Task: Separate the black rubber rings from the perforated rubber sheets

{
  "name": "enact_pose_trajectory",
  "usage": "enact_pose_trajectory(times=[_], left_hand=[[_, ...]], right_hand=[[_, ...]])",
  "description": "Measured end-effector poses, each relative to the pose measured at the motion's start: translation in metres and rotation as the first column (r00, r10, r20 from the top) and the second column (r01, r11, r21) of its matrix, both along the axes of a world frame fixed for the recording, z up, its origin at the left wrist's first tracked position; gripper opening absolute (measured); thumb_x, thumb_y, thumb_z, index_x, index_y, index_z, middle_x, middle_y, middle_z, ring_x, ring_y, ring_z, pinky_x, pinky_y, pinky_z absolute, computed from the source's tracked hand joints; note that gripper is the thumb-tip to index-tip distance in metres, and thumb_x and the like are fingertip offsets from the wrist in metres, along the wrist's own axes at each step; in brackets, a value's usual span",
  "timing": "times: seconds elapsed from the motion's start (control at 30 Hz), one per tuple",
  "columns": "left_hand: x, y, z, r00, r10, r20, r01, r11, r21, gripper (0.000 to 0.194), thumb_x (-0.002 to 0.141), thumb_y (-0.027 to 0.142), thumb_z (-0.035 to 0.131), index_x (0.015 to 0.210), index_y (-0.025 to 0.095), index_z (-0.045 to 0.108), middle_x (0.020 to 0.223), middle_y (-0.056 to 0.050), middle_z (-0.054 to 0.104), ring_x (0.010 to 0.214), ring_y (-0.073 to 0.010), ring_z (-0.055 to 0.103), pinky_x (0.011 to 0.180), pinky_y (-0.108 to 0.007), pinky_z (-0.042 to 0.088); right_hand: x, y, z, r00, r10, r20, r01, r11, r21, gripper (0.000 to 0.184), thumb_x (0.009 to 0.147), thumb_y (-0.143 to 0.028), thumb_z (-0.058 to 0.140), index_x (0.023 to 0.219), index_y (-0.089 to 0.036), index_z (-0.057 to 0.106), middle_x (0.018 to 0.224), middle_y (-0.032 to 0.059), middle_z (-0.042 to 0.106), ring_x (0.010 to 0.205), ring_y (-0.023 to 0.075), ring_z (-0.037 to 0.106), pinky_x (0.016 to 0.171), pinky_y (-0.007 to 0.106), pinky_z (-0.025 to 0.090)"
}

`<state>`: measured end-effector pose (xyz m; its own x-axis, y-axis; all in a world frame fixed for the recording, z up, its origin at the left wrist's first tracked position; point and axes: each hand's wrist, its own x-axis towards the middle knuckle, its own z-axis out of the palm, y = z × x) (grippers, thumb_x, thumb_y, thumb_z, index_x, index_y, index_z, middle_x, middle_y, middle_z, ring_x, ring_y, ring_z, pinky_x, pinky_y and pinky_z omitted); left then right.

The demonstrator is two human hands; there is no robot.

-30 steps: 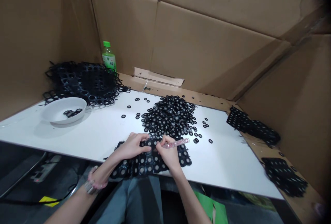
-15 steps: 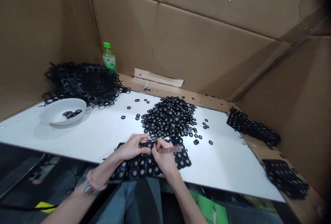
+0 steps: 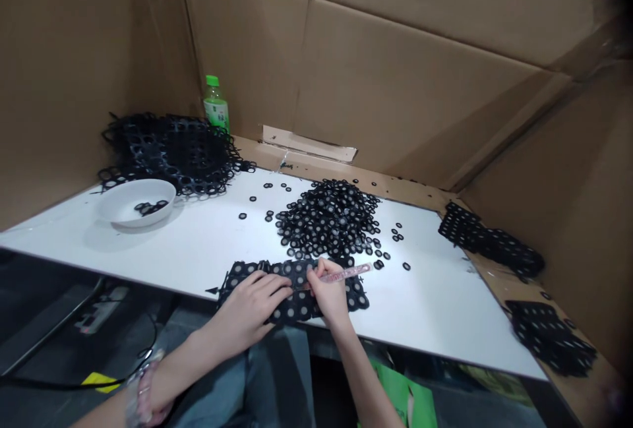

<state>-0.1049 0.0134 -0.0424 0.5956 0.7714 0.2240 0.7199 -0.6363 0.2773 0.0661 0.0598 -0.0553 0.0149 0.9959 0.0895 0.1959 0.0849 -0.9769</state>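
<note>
Pinching a pink pen-like tool (image 3: 352, 272) tightly in the right hand (image 3: 329, 291), held it low over the black dotted sheet (image 3: 302, 308) along the front edge of the tabletop (image 3: 425, 309). Rested the left hand (image 3: 254, 306) on the sheet too, loosely bent, honestly couldn't tell if gripping. Had a messy heap of black discs (image 3: 331, 220) toward the back edge.
</note>
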Motion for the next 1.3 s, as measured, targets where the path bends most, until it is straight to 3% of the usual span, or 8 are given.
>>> enact_pose_trajectory(times=[0.4, 0.8, 1.3], left_hand=[[0.001, 0.014, -0.008, 0.997, -0.079, -0.001, 0.077, 0.97, 0.23, 0.022, 0.073, 0.013, 0.056, 0.095, 0.018, 0.059, 0.099, -0.004, 0.067, 0.084, -0.0193, 0.058, 0.078, -0.034, 0.04], [0.005, 0.023, -0.014, 0.991, -0.085, 0.102, 0.04, 0.924, 0.38, 0.022, 0.074, 0.004, 0.041, 0.08, 0.016, 0.059, 0.072, -0.003, 0.062, 0.07, -0.0167, 0.054, 0.071, -0.032, 0.041], [0.002, 0.02, -0.021, 0.983, -0.076, 0.166, 0.012, 0.935, 0.355, 0.022, 0.077, 0.005, 0.041, 0.083, 0.016, 0.06, 0.072, -0.003, 0.063, 0.07, -0.0158, 0.056, 0.077, -0.035, 0.042]], right_hand=[[0.0, -0.001, 0.0, 0.999, -0.035, 0.025, 0.035, 0.999, 0.022, 0.027, 0.062, -0.013, 0.048, 0.048, -0.023, 0.027, 0.042, -0.009, 0.032, 0.04, 0.0096, 0.035, 0.045, 0.023, 0.03], [-0.004, -0.003, 0.004, 0.995, -0.016, 0.103, 0.013, 0.999, 0.033, 0.027, 0.061, -0.013, 0.048, 0.046, -0.023, 0.028, 0.043, -0.0084, 0.031, 0.044, 0.0103, 0.033, 0.047, 0.023, 0.027], [-0.011, -0.004, 0.0, 0.984, 0.031, 0.173, -0.049, 0.994, 0.098, 0.027, 0.06, -0.012, 0.046, 0.046, -0.023, 0.026, 0.043, -0.008, 0.029, 0.043, 0.0097, 0.032, 0.045, 0.023, 0.025]])
